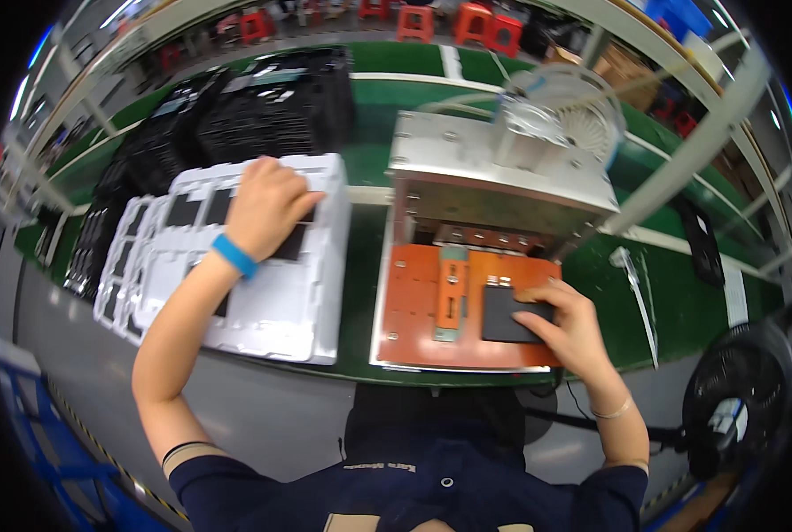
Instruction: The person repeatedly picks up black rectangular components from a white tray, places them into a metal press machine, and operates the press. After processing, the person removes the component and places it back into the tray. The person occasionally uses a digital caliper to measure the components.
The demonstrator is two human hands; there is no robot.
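My right hand (pixel 573 330) grips the right side of a black flat rectangular piece (pixel 505 316), thumb and fingers apart across it. The piece lies on the orange plate (pixel 409 310) of a metal press (pixel 502 186), with small light tabs at its far edge. Left of it, a green and orange strip (pixel 452 297) is set into the plate. My left hand (pixel 272 208), with a blue band at the wrist, is over the far part of a white moulded tray (pixel 272 310). Dark flat pieces (pixel 183 210) sit in the tray's pockets. The left fingertips are curled down and blurred, so their hold is hidden.
Stacks of black trays (pixel 276 106) stand behind the white one. A black fan (pixel 737 390) is at the near right. A white cable tie-like strip (pixel 635 297) and a black tray-like item (pixel 699 241) lie on the green bench (pixel 369 239). A metal post (pixel 697 142) rises at right.
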